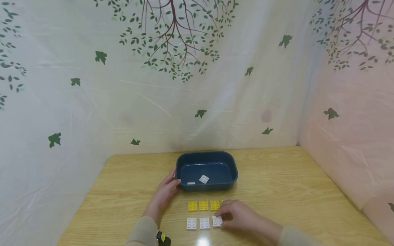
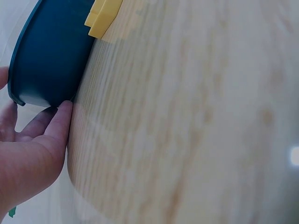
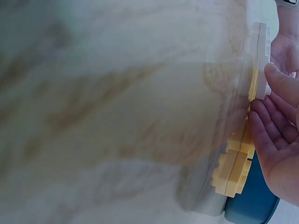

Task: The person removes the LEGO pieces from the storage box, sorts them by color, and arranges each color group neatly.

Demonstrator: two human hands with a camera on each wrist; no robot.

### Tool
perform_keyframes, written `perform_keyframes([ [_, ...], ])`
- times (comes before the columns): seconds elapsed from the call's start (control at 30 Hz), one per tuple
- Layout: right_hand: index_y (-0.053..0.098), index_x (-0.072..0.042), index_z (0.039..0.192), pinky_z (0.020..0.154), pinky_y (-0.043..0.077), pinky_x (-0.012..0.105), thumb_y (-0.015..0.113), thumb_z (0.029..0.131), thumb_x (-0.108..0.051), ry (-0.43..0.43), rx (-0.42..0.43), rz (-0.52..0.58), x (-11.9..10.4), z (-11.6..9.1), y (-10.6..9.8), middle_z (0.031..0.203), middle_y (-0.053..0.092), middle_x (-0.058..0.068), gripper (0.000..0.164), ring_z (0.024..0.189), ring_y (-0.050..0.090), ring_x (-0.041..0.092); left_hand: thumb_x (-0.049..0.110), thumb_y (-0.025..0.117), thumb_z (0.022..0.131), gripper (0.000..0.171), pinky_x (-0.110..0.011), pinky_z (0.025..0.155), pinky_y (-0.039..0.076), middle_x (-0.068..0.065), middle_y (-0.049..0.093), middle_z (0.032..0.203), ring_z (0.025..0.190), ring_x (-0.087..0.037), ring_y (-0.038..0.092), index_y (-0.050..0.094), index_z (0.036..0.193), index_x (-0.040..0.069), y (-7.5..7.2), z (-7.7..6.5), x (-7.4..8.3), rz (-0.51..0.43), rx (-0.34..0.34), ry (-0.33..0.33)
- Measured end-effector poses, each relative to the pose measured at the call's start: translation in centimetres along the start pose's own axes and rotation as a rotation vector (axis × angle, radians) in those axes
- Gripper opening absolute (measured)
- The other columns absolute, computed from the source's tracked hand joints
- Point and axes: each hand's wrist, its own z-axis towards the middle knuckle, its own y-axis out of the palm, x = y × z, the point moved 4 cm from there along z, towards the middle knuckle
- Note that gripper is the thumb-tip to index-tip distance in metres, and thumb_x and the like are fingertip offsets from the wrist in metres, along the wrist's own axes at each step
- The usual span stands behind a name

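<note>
My left hand [image 1: 166,191] holds the left front corner of a dark blue plastic tub [image 1: 231,186], its thumb at the front and its fingers along the side. Inside the tub lie a white toy brick [image 1: 204,179] and a small white piece [image 1: 191,183], seen only in part. My right hand [image 1: 238,215] pinches a white studded brick [image 1: 217,221] at the right end of a row on the table. In the right wrist view the thumb [image 3: 282,86] touches the white bricks' edge. To its left sit two more white bricks [image 1: 204,223].
Several yellow bricks [image 1: 203,205] form a row between the tub and the white row; the rightmost is partly behind my right hand. The wooden table [image 1: 277,181] meets a leaf-printed curtain [image 1: 215,130] at the back. A black strap [image 1: 163,239] is at my left wrist.
</note>
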Motion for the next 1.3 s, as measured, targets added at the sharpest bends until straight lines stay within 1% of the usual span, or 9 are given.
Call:
perform_keyframes([
  [0.23, 0.076, -0.024, 0.108, 0.091, 0.05, 0.03, 0.083, 0.078, -0.029, -0.025, 0.007, 0.008, 0.1, 0.1, 0.1, 0.105, 0.066, -0.018, 0.031, 0.099, 0.058, 0.002, 0.008, 0.054, 0.099, 0.064, -0.057, 0.113, 0.026, -0.019, 0.016, 0.162, 0.145, -0.04, 0.022, 0.029, 0.157, 0.02, 0.0, 0.1, 0.0, -0.006, -0.007, 0.014],
  [0.4, 0.076, -0.024, 0.108, 0.091, 0.05, 0.03, 0.082, 0.079, -0.028, -0.043, 0.026, 0.033, 0.3, -0.1, 0.1, 0.106, 0.065, -0.018, 0.031, 0.099, 0.058, 0.003, 0.009, 0.053, 0.099, 0.064, -0.056, 0.113, 0.026, -0.017, 0.015, 0.163, 0.146, -0.039, 0.022, 0.029, 0.157, 0.021, 0.0, 0.1, 0.1, -0.002, -0.009, 0.01],
  [0.53, 0.076, -0.02, 0.108, 0.089, 0.051, 0.031, 0.082, 0.079, -0.023, -0.042, 0.073, 0.114, 0.4, 0.0, -0.5, 0.106, 0.066, -0.015, 0.03, 0.097, 0.058, 0.004, 0.01, 0.053, 0.1, 0.064, -0.056, 0.112, 0.027, -0.016, 0.015, 0.163, 0.146, -0.039, 0.022, 0.028, 0.157, 0.022, 0.0, 0.0, 0.1, 0.012, -0.01, 0.003],
  [0.63, 0.075, -0.012, 0.11, 0.084, 0.054, 0.028, 0.081, 0.08, -0.015, -0.118, 0.123, 0.164, 0.0, 0.4, -1.7, 0.103, 0.068, -0.008, 0.031, 0.093, 0.062, 0.006, 0.011, 0.053, 0.1, 0.064, -0.057, 0.112, 0.027, -0.016, 0.015, 0.163, 0.146, -0.039, 0.022, 0.028, 0.157, 0.022, 0.0, 0.0, 0.1, 0.012, -0.009, 0.002],
  [0.77, 0.072, -0.004, 0.113, 0.078, 0.056, 0.025, 0.079, 0.081, -0.007, -0.236, 0.165, 0.169, -0.3, 1.5, -3.8, 0.103, 0.07, -0.001, 0.033, 0.089, 0.065, 0.009, 0.01, 0.053, 0.099, 0.063, -0.057, 0.112, 0.027, -0.017, 0.016, 0.163, 0.146, -0.039, 0.023, 0.029, 0.157, 0.021, 0.0, -0.1, 0.2, 0.012, -0.008, 0.01],
  [0.87, 0.072, -0.007, 0.115, 0.081, 0.056, 0.027, 0.08, 0.082, -0.007, -0.219, 0.18, 0.184, 0.0, 2.6, -5.1, 0.105, 0.07, -0.003, 0.034, 0.093, 0.065, 0.009, 0.009, 0.053, 0.099, 0.064, -0.057, 0.112, 0.026, -0.017, 0.017, 0.163, 0.146, -0.039, 0.023, 0.03, 0.157, 0.021, 0.0, -0.1, 0.3, 0.007, -0.007, 0.012],
  [0.97, 0.072, -0.011, 0.117, 0.084, 0.056, 0.03, 0.079, 0.084, -0.013, -0.169, 0.191, 0.198, 0.5, 3.7, -6.2, 0.108, 0.07, -0.005, 0.034, 0.097, 0.064, 0.01, 0.009, 0.054, 0.099, 0.064, -0.057, 0.112, 0.026, -0.017, 0.017, 0.163, 0.146, -0.038, 0.022, 0.03, 0.157, 0.021, 0.0, -0.1, 0.2, 0.006, -0.005, 0.008],
  [1.17, 0.068, -0.007, 0.124, 0.09, 0.054, 0.036, 0.077, 0.087, -0.018, -0.113, 0.193, 0.236, 1.6, 6.1, -7.7, 0.116, 0.069, 0.001, 0.04, 0.106, 0.065, 0.017, 0.01, 0.054, 0.099, 0.064, -0.057, 0.113, 0.026, -0.016, 0.016, 0.163, 0.146, -0.039, 0.022, 0.03, 0.157, 0.022, 0.0, 0.0, 0.2, 0.013, 0.0, 0.0],
  [1.3, 0.067, -0.004, 0.124, 0.094, 0.052, 0.035, 0.076, 0.087, -0.013, -0.103, 0.189, 0.231, 2.4, 7.5, -7.8, 0.121, 0.068, 0.004, 0.039, 0.11, 0.064, 0.019, 0.009, 0.054, 0.098, 0.065, -0.058, 0.112, 0.026, -0.017, 0.017, 0.163, 0.145, -0.039, 0.023, 0.03, 0.157, 0.02, 0.0, 0.0, 0.2, 0.003, 0.003, 0.005],
])
